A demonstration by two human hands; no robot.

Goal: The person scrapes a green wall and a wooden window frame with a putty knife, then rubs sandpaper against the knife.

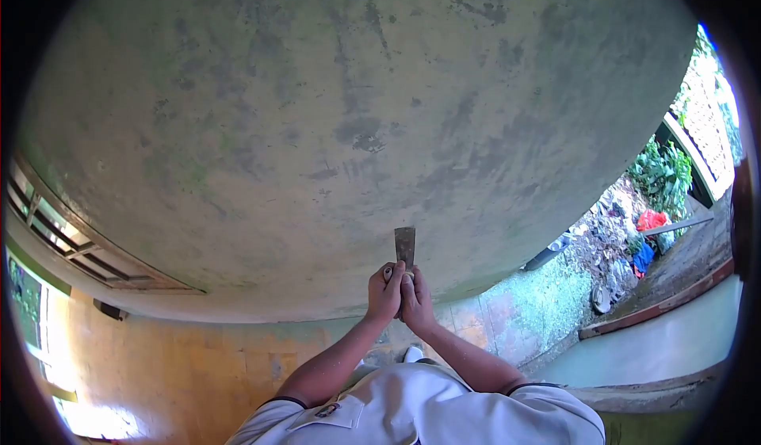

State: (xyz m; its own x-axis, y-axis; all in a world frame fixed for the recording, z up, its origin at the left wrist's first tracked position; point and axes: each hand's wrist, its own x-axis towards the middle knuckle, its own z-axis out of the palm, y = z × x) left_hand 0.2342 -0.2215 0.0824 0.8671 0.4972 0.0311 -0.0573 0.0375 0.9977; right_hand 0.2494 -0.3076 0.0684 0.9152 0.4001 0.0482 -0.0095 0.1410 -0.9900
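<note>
Both of my hands are closed together around the handle of a scraper (405, 245), held in front of my chest. Its flat metal blade points up toward the wall (301, 160), with the blade's edge overlapping the lower part of the wall in this view. My left hand (384, 290) wraps the handle from the left, thumb along it. My right hand (416, 296) grips from the right, pressed against the left. Most of the handle is hidden inside the fingers. Grey patches and worn paint mark the pale greenish wall.
A wooden window frame (87, 247) is set in the wall at left. Orange tiles cover the floor (206, 358) below. To the right, pale debris (547, 302) is scattered on the ground near a low ledge (658, 298), with a red cloth (652, 221) and green plants (664, 171) beyond.
</note>
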